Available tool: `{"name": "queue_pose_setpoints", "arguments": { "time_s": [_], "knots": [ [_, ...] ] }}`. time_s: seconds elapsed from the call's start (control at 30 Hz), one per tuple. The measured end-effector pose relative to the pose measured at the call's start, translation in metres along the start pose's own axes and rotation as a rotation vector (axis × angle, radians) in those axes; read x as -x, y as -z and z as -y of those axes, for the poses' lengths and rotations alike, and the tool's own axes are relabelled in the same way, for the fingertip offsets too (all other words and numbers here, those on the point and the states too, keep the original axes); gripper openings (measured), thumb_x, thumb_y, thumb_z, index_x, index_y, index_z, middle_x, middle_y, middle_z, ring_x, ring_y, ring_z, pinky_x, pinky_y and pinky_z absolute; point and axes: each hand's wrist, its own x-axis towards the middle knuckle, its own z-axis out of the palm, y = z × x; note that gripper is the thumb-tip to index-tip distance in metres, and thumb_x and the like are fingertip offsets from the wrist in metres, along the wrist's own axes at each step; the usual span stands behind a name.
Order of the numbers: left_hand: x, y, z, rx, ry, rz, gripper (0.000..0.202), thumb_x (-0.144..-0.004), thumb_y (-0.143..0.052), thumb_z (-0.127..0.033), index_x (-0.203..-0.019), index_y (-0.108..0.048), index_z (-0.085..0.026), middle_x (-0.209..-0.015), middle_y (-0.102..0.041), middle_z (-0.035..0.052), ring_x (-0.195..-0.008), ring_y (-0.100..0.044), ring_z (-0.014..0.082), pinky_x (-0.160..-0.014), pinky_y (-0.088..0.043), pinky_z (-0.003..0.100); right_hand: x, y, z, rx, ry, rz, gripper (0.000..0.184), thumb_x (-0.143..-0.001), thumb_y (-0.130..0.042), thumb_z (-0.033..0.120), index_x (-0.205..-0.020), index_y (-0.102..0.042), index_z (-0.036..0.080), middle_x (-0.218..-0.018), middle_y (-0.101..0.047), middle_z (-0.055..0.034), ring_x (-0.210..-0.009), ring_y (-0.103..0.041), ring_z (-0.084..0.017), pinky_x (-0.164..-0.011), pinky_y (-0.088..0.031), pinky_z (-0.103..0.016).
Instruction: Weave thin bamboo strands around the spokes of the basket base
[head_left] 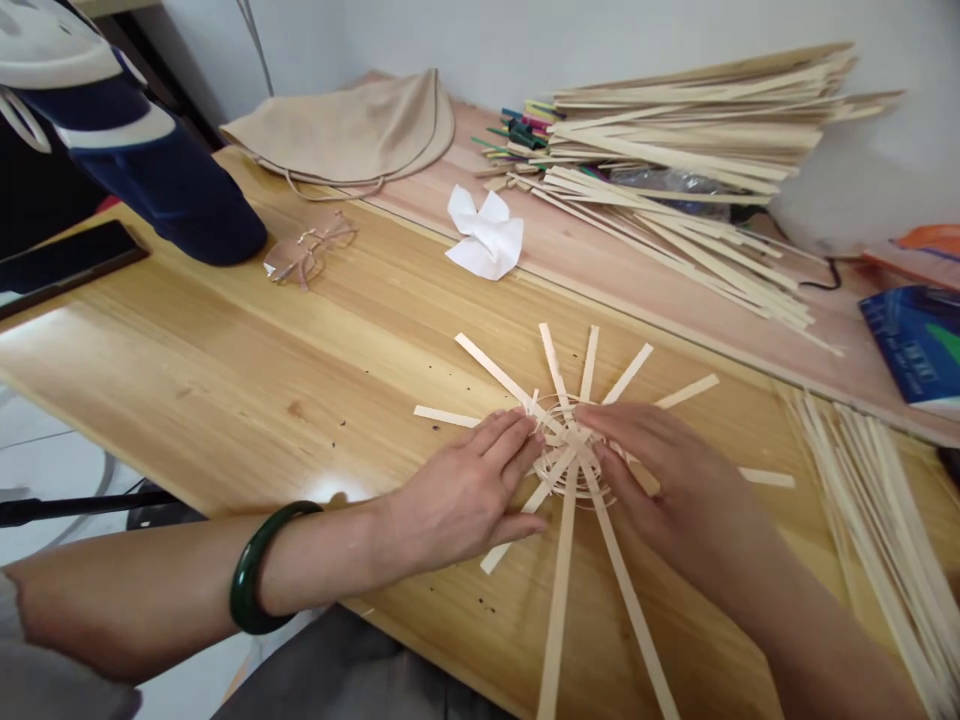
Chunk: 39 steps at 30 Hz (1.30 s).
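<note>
- Woven bamboo-strip basket base (568, 462) lower middle of frame on wooden table (225, 370), spokes radiating
- Left hand (461, 495) open, fingers flat on weave's left side
- Right hand (671, 480) curved over weave's right side, grip unclear
- Loose bamboo strips (877, 540) at right edge; larger strip pile (675, 150) upper right

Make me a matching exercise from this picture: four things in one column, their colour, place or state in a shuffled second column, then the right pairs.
Things:
1. Woven round of thin strips
2. Bangle
3. Glasses
4. Paper tissue

Descriptions:
A. Dark green, around the left forearm
B. White and crumpled
C. Thin-framed, lying on the table
D. Touched by the left hand and right hand

Right pairs: 1-D, 2-A, 3-C, 4-B
</note>
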Motion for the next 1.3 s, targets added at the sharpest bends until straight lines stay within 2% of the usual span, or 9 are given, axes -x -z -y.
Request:
{"name": "queue_pose_setpoints", "arguments": {
  "time_s": [0.13,0.27,0.4,0.47,0.57,0.67,0.77,1.03,1.3],
  "knots": [
    [-0.011,0.002,0.018,0.025,-0.072,-0.021,0.06,-0.1,-0.041,-0.053,-0.127,-0.061,-0.004,-0.133,-0.061,0.0176,-0.135,-0.048,0.0337,-0.115,-0.038,0.047,0.004,-0.008,-0.018,0.258,-0.029,0.017,0.033,-0.093,-0.048,0.022,-0.118,-0.065,0.008,-0.115,-0.07,-0.0161,-0.104,-0.065,-0.033,-0.084,-0.058,-0.05],
    [-0.028,0.014,0.036,0.055,-0.135,0.048,0.036,-0.104,-0.041,-0.037,-0.116,-0.067,-0.014,-0.123,-0.069,0.007,-0.127,-0.054,0.0268,-0.108,-0.043,0.042,0.016,-0.011,-0.011,0.26,-0.095,0.088,0.03,-0.094,-0.045,0.022,-0.108,-0.069,0.012,-0.104,-0.073,-0.012,-0.086,-0.071,-0.026,-0.066,-0.06,-0.04],
    [-0.037,0.021,0.044,0.011,-0.207,0.105,0.024,-0.1,-0.05,-0.023,-0.117,-0.066,-0.016,-0.119,-0.071,0.0082,-0.111,-0.06,0.024,-0.096,-0.049,0.039,0.019,0.005,0.0,0.165,-0.143,0.187,0.025,-0.094,-0.048,0.022,-0.101,-0.072,0.019,-0.1,-0.075,-0.0064,-0.074,-0.071,-0.021,-0.056,-0.056,-0.033],
    [-0.041,0.02,0.047,0.04,-0.261,0.116,0.025,-0.099,-0.051,-0.019,-0.118,-0.066,-0.015,-0.121,-0.07,0.0078,-0.108,-0.061,0.0227,-0.095,-0.049,0.037,0.015,0.012,-0.004,0.129,-0.141,0.205,0.021,-0.093,-0.052,0.022,-0.098,-0.072,0.022,-0.094,-0.076,-0.0036,-0.071,-0.071,-0.021,-0.056,-0.055,-0.033],
    [-0.045,0.016,0.056,0.132,-0.319,0.094,0.026,-0.098,-0.053,-0.019,-0.12,-0.066,-0.016,-0.126,-0.069,0.0042,-0.104,-0.061,0.0216,-0.093,-0.05,0.034,0.002,0.014,-0.019,0.121,-0.105,0.125,0.019,-0.091,-0.055,0.021,-0.098,-0.072,0.023,-0.092,-0.077,-0.003,-0.079,-0.071,-0.023,-0.062,-0.055,-0.036],
    [-0.05,0.01,0.065,0.224,-0.354,0.089,0.028,-0.098,-0.052,-0.015,-0.122,-0.066,-0.019,-0.129,-0.067,0.0003,-0.106,-0.059,0.0212,-0.094,-0.05,0.033,-0.012,0.002,-0.032,0.099,-0.04,0.014,0.019,-0.09,-0.056,0.019,-0.104,-0.069,0.019,-0.1,-0.075,-0.0069,-0.093,-0.067,-0.025,-0.073,-0.056,-0.04],
    [-0.053,0.006,0.07,0.28,-0.363,0.115,0.033,-0.097,-0.052,-0.012,-0.126,-0.065,-0.02,-0.13,-0.067,-0.0003,-0.109,-0.057,0.0214,-0.097,-0.048,0.034,-0.02,-0.014,-0.035,0.07,-0.013,-0.028,0.016,-0.089,-0.056,0.014,-0.099,-0.068,0.018,-0.099,-0.073,-0.0071,-0.094,-0.064,-0.024,-0.078,-0.056,-0.041],
    [-0.051,0.002,0.072,0.373,-0.297,0.11,0.032,-0.097,-0.051,-0.015,-0.125,-0.066,-0.018,-0.13,-0.067,0.0006,-0.114,-0.052,0.0239,-0.102,-0.045,0.039,-0.002,-0.04,-0.034,-0.012,-0.037,-0.119,0.02,-0.087,-0.056,0.01,-0.103,-0.062,0.02,-0.109,-0.068,-0.0098,-0.102,-0.059,-0.025,-0.086,-0.053,-0.042],
    [-0.054,0.005,0.07,0.453,-0.27,0.142,0.036,-0.096,-0.047,-0.01,-0.124,-0.066,-0.021,-0.128,-0.068,-0.0001,-0.115,-0.052,0.0223,-0.104,-0.044,0.037,0.001,-0.042,-0.036,-0.064,-0.049,-0.075,0.024,-0.087,-0.052,0.007,-0.101,-0.059,0.025,-0.114,-0.067,-0.0069,-0.108,-0.056,-0.026,-0.091,-0.052,-0.047]
  ]
}}
